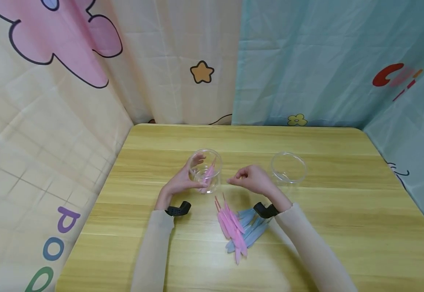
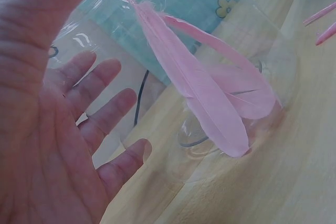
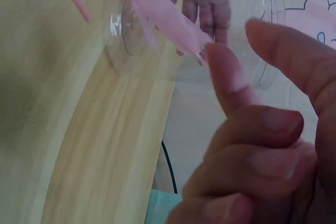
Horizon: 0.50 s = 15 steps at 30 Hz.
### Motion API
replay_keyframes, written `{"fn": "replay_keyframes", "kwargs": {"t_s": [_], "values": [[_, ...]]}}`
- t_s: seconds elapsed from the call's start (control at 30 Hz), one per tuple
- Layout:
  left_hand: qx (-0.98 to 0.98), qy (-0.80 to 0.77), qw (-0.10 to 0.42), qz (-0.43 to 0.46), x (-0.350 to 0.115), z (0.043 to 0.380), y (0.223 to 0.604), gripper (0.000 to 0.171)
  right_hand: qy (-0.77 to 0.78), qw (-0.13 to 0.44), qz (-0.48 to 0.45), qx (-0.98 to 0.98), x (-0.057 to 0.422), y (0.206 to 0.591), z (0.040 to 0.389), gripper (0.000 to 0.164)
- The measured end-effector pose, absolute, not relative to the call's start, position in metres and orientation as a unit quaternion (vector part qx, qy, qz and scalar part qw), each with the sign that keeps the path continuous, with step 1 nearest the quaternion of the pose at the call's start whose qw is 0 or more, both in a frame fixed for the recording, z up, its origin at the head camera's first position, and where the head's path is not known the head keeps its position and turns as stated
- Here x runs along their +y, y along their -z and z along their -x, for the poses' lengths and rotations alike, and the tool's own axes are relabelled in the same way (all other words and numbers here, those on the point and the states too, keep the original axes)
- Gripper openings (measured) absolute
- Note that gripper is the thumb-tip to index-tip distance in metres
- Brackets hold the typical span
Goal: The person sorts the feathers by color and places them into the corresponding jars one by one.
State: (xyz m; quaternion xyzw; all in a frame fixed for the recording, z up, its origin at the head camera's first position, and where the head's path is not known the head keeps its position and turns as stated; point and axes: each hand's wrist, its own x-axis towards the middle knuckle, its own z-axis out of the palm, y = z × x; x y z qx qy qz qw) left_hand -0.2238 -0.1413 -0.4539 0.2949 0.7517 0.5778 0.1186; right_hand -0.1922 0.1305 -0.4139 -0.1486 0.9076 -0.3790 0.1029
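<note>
My left hand [image 1: 178,182] holds a clear plastic jar [image 1: 216,181], thumb along the near side and fingers around the far side. Pink feathers [image 2: 194,85] lean inside that jar, quills upward. To the jar's right, my right hand [image 1: 256,179] hovers with nothing in it. In the right wrist view its index finger [image 3: 228,74] and thumb stand apart, and the other fingers curl in. Between the forearms lie several loose pink feathers [image 1: 231,227], partly on top of greyish-blue feathers [image 1: 257,232]. The right wrist and its camera partly cover the blue ones.
A second clear jar [image 1: 304,168] stands right of my right hand, with no feathers visible in it. The wooden table [image 1: 343,162] meets printed curtains [image 1: 168,73] at its back and sides. A black camera is strapped to each wrist.
</note>
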Motion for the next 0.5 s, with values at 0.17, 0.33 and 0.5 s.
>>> {"fn": "replay_keyframes", "kwargs": {"t_s": [0.17, 0.33, 0.5], "values": [[0.75, -0.579, 0.115, -0.299, -0.142, 0.224, 0.452, 0.096, 0.315, 0.163, 0.195, 0.915, 0.137, 0.423, 0.181, 0.036], [0.748, -0.582, 0.118, -0.296, -0.142, 0.224, 0.452, 0.096, 0.304, 0.167, 0.207, 0.915, 0.131, 0.434, 0.176, 0.032], [0.75, -0.579, 0.121, -0.294, -0.141, 0.223, 0.452, 0.097, 0.287, 0.147, 0.179, 0.929, 0.119, 0.444, 0.178, 0.026]]}}
